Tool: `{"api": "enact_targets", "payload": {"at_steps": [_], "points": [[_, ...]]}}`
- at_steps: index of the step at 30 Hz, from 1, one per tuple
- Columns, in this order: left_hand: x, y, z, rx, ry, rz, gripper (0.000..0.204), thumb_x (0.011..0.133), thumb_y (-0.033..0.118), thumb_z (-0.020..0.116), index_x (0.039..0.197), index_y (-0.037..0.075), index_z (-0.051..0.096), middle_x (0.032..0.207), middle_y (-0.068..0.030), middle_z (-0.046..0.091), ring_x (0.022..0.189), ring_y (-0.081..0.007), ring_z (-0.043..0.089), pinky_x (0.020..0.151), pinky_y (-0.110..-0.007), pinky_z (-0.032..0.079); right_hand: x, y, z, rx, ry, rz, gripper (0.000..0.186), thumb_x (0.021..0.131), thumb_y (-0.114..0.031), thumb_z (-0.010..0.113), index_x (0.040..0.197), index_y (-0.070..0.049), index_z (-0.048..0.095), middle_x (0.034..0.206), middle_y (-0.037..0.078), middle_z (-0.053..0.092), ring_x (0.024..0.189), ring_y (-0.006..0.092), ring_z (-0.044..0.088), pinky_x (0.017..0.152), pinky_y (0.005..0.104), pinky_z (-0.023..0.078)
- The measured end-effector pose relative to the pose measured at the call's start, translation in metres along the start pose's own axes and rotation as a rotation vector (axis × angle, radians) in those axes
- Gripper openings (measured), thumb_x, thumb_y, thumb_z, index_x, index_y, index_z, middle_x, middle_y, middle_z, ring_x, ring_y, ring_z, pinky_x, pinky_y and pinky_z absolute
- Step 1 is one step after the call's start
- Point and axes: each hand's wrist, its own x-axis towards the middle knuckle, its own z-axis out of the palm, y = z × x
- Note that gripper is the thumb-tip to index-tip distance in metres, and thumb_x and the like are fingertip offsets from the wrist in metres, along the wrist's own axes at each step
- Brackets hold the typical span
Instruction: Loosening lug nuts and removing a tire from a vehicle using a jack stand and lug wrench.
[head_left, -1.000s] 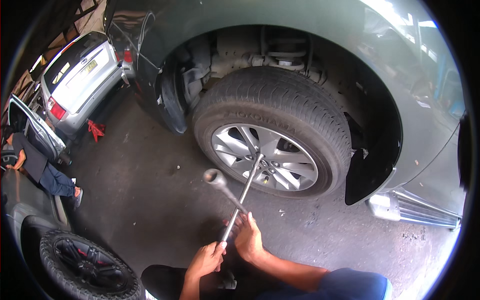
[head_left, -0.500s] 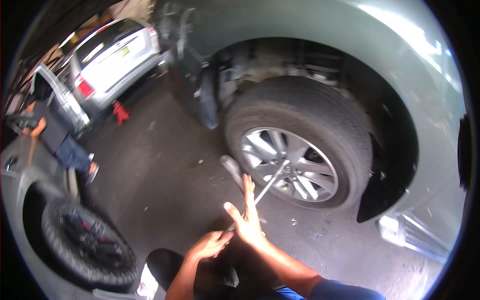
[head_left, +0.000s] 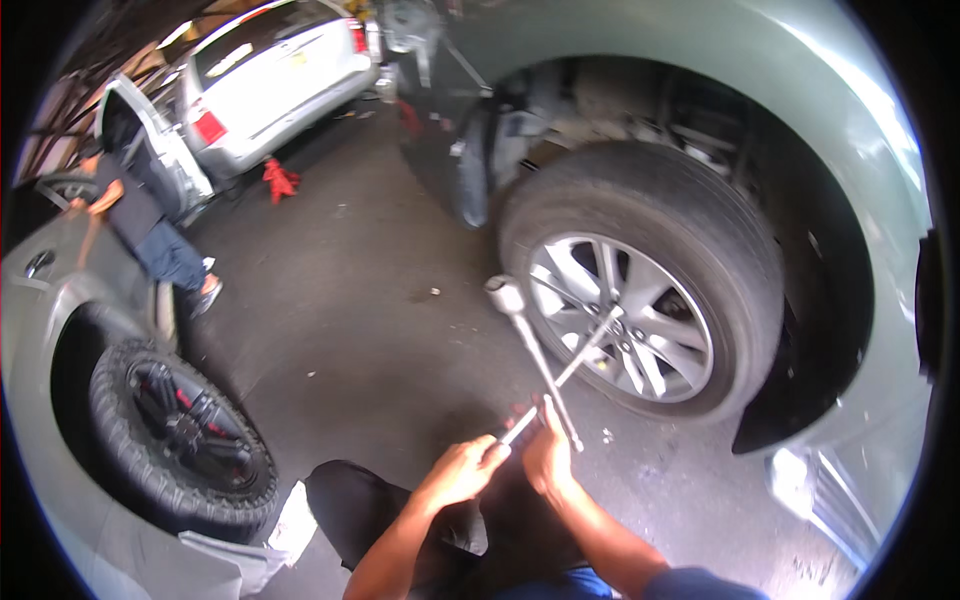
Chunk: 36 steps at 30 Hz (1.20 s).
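A metal four-way lug wrench (head_left: pixel 531 342) reaches from the hub of the silver alloy wheel (head_left: pixel 655 290) toward me, its far end at the lug nuts. My left hand (head_left: pixel 462 474) is closed round the shaft's near end. Beside the crossing of the bars, my right hand (head_left: pixel 548 462) is raised against the wrench, fingers upward and not wrapped round it; some are blurred and partly hidden behind the shaft. One crossbar ends in a socket up and left of my right hand. The tire (head_left: pixel 640 190) sits in the open wheel arch of a grey-green vehicle (head_left: pixel 850 60).
Another vehicle with a knobby black tire (head_left: pixel 185 435) stands at left. A person in dark clothes (head_left: pixel 150 230) leans by it. Farther back are a white car (head_left: pixel 290 75) with an open door and a red jack stand (head_left: pixel 280 180). My dark-clad knee (head_left: pixel 350 500) is below.
The lug wrench's crossbars have turned about its shaft. My right hand, spread beside the wrench before, is now against it near the crossing. My view has shifted, so the wheel appears farther right.
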Motion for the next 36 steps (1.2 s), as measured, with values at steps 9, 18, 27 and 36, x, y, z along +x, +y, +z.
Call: {"api": "enact_targets", "payload": {"at_steps": [9,18,27,36], "points": [[0.008,0.012,-0.020,-0.213,-0.158,-0.134,0.033,0.111,0.033,0.053,0.107,0.003,0.069,0.066,0.0032,0.050,0.051,-0.0064,0.048,0.043,-0.027,0.044,0.044,0.000,0.026,0.495,-0.214,-0.120,0.046,0.103,-0.051,0.061,0.141,-0.028,0.049,0.140,0.015,0.057,0.107,0.0317,0.066,0.082,0.0409,0.057],[0.003,0.000,-0.022,-0.179,-0.168,-0.135,0.034,0.110,0.032,0.053,0.105,0.002,0.068,0.066,-0.0006,0.054,0.048,-0.0079,0.051,0.043,-0.028,0.044,0.045,-0.002,0.053,-0.089,0.292,-0.508,0.101,0.090,-0.039,0.083,0.165,-0.007,0.024,0.138,0.015,0.056,0.131,0.0220,0.046,0.111,0.0382,0.035],[-0.024,-0.001,-0.043,-0.249,-0.219,-0.243,0.036,0.111,0.030,0.052,0.101,-0.001,0.067,0.061,0.0025,0.046,0.044,-0.0054,0.043,0.039,-0.026,0.037,0.028,0.032,0.054,-0.326,0.315,-0.551,0.082,0.089,-0.030,0.086,0.150,-0.002,0.039,0.116,0.012,0.062,0.105,0.0175,0.058,0.093,0.0315,0.047],[-0.012,-0.001,0.007,0.271,0.215,-0.019,0.040,0.103,0.036,0.063,0.088,-0.001,0.065,0.067,-0.0249,0.061,0.065,-0.0479,0.061,0.060,-0.051,0.046,0.060,0.025,0.034,0.039,0.184,-0.307,0.052,0.103,-0.045,0.063,0.143,-0.016,0.048,0.123,0.009,0.072,0.115,0.0167,0.063,0.100,0.0319,0.043]]}}
